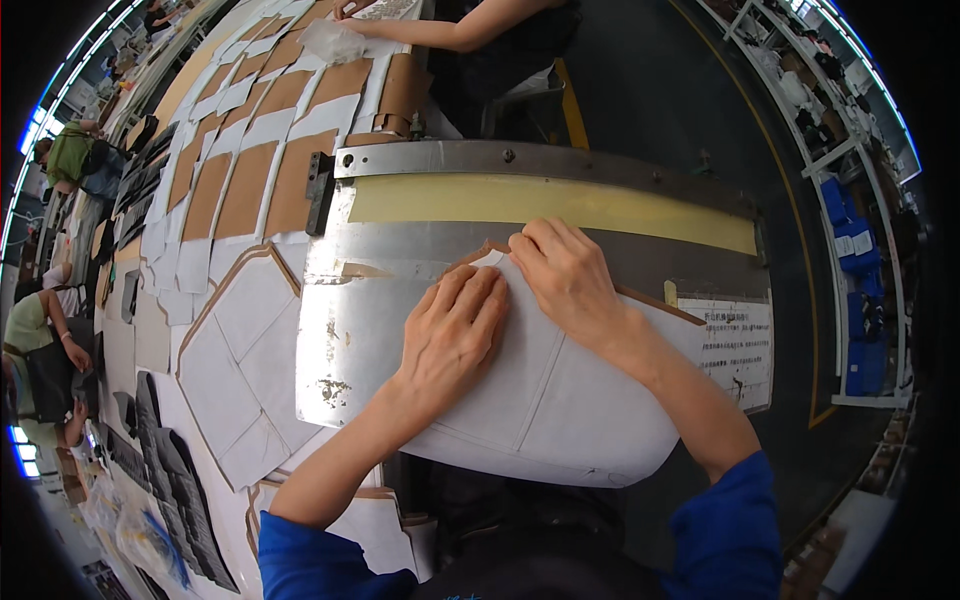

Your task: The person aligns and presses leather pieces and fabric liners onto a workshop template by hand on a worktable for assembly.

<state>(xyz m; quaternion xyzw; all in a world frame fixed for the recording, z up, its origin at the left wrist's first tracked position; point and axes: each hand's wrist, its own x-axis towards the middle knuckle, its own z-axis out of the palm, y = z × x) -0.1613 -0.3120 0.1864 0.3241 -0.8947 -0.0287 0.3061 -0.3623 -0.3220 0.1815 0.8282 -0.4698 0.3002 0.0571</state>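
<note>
A large white-backed panel [600, 410] with brown edging lies over a metal machine plate [345, 300], its rounded lower end hanging towards me. Pressed flat near its upper left corner is my left hand [452, 335], fingers stretched out side by side. My right hand [568, 285] is closed at the panel's top edge, fingertips bent in a pinch on the brown edging. The fingers hide part of that edge. Seams cross the white face below my hands.
A metal bar with a yellow strip [560, 213] spans the plate's far side. Similar white panels [245, 360] lie on the table at left, with brown and white pieces [245, 185] beyond. A co-worker's arm [430, 35] reaches in at the top. Blue bins [862, 270] stand on shelving at right.
</note>
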